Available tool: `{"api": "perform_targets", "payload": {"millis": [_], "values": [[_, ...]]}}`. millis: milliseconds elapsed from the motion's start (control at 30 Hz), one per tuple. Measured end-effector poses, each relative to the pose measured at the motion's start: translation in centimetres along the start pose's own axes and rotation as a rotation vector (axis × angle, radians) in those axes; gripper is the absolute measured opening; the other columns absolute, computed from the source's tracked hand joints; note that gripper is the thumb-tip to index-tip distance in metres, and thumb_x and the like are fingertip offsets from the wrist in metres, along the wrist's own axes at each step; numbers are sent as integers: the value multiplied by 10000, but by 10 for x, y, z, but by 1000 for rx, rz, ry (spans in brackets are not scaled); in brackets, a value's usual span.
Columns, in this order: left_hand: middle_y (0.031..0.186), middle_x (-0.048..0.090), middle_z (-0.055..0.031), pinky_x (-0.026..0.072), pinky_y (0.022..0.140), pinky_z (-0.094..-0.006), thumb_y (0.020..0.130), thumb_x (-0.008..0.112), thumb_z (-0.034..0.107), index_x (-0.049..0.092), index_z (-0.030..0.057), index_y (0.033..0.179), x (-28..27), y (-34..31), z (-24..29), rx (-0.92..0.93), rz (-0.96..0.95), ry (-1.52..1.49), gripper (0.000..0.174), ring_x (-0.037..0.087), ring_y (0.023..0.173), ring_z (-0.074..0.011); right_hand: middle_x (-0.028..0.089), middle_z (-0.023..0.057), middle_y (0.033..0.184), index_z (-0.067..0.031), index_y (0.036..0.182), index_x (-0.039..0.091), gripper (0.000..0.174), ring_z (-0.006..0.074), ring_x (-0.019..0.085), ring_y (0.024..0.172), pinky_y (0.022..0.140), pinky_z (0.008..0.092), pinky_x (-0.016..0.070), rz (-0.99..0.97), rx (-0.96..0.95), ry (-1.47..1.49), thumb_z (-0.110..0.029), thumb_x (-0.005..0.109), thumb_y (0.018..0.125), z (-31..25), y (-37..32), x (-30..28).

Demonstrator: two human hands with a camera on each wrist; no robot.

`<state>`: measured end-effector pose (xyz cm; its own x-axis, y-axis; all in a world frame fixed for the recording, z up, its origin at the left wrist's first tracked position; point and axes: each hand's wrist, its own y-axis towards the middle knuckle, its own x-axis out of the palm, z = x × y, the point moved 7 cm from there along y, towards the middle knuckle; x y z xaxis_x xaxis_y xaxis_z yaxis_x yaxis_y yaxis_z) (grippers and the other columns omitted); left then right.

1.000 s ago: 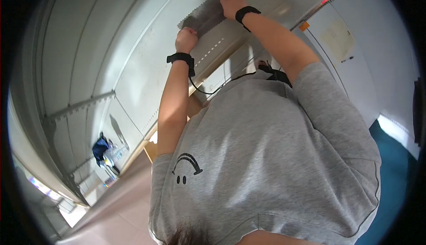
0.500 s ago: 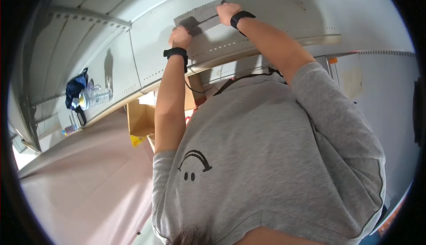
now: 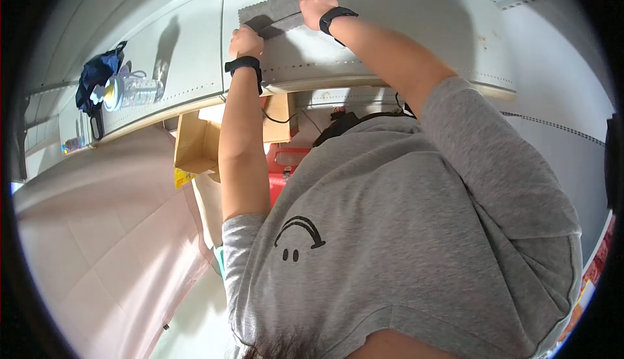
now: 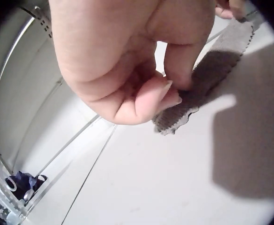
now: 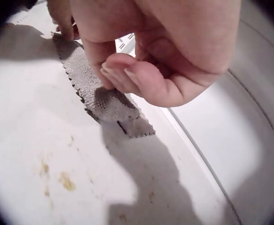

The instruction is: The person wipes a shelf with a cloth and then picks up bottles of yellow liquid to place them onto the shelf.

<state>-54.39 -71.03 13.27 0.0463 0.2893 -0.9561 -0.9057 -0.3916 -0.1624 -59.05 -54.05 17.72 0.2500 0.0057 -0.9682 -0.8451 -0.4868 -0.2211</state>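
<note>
A grey cloth (image 3: 279, 16) with zigzag-cut edges lies on a white metal shelf (image 3: 403, 40). My left hand (image 3: 247, 42) pinches it at its left end, and my right hand (image 3: 318, 11) pinches the right end. Between the two hands a dark line runs across the cloth, like a raised or folded edge. Close up in the left wrist view, the left thumb and fingers (image 4: 151, 101) are curled at the cloth's end. The right wrist view shows the right fingertips (image 5: 127, 77) pressed together over the cloth (image 5: 87, 77), where one layer overlaps another.
On the left of the shelf stand a clear plastic bottle (image 3: 133, 92) and a dark blue cloth bag (image 3: 97, 79). Below the shelf edge are a cardboard box (image 3: 198, 141) and a red object (image 3: 286, 164). A pinkish sheet (image 3: 110, 203) covers the lower left.
The head view has swung, bringing more of the bottle, box and shelf into sight. Both hands keep hold of the cloth; a dark line has appeared across it between them.
</note>
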Motion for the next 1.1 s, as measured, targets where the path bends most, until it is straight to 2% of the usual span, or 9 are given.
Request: {"api": "perform_targets", "payload": {"millis": [133, 367, 533, 633, 767, 833, 900, 1067, 1100], "values": [[938, 582, -159, 434, 782, -358, 702, 518, 133, 580, 41, 915, 6, 7, -32, 3, 54, -25, 240, 551, 904, -290, 588, 136, 965, -46, 920, 604, 239, 266, 566, 910, 738, 355, 470, -23, 15, 42, -41, 463, 726, -19, 8, 8], [937, 583, -168, 432, 776, -363, 710, 515, 141, 584, 35, 911, 9, 0, -5, 49, 11, -67, 237, 549, 901, -299, 588, 139, 962, -37, 904, 608, 225, 276, 572, 889, 739, 370, 471, -1, 24, 49, -57, 476, 722, 3, 5, 7], [927, 590, -147, 433, 779, -352, 717, 519, 160, 593, 50, 897, 26, 0, 66, 196, -26, -93, 223, 549, 909, -282, 586, 149, 959, -41, 897, 609, 224, 281, 570, 883, 738, 379, 474, 150, 157, -21, -59, 462, 728, 76, -8, 4], [924, 593, -140, 438, 771, -344, 719, 518, 159, 594, 49, 887, 48, -4, 116, 250, -59, -23, 214, 555, 900, -276, 595, 151, 925, -34, 863, 614, 206, 282, 576, 865, 723, 382, 479, 238, 247, 9, -60, 465, 724, 120, -44, -10], [910, 596, -136, 442, 760, -349, 690, 543, 151, 593, 56, 852, 61, -25, 189, 415, -83, -75, 195, 559, 888, -278, 573, 169, 928, -18, 869, 561, 199, 321, 559, 850, 741, 393, 454, 100, 368, 111, -79, 455, 713, 192, -78, 9], [885, 597, -149, 442, 758, -354, 681, 542, 148, 593, 57, 840, 69, -33, 222, 462, -66, -64, 190, 560, 876, -286, 569, 176, 932, -11, 897, 537, 210, 316, 555, 856, 732, 395, 454, 103, 412, 76, -83, 452, 719, 223, -95, 9], [969, 565, -188, 453, 769, -355, 668, 577, 186, 563, 38, 922, 83, -43, 256, 516, -165, -1, 295, 555, 904, -305, 600, 153, 908, -15, 898, 592, 212, 281, 586, 832, 715, 381, 478, 160, 485, 99, -95, 499, 724, 250, -121, 2], [934, 582, -169, 452, 778, -352, 692, 566, 186, 564, 38, 916, 109, -71, 334, 675, -122, 42, 268, 555, 907, -295, 597, 153, 919, -10, 896, 589, 208, 285, 584, 837, 719, 390, 476, 168, 598, 134, -113, 518, 730, 323, -175, 3], [886, 589, -166, 448, 760, -363, 678, 558, 168, 578, 44, 852, 109, -81, 351, 715, -111, 27, 214, 556, 876, -301, 595, 155, 921, -10, 897, 588, 208, 288, 583, 839, 722, 394, 474, 175, 610, 138, -120, 520, 735, 335, -186, 4]]}}
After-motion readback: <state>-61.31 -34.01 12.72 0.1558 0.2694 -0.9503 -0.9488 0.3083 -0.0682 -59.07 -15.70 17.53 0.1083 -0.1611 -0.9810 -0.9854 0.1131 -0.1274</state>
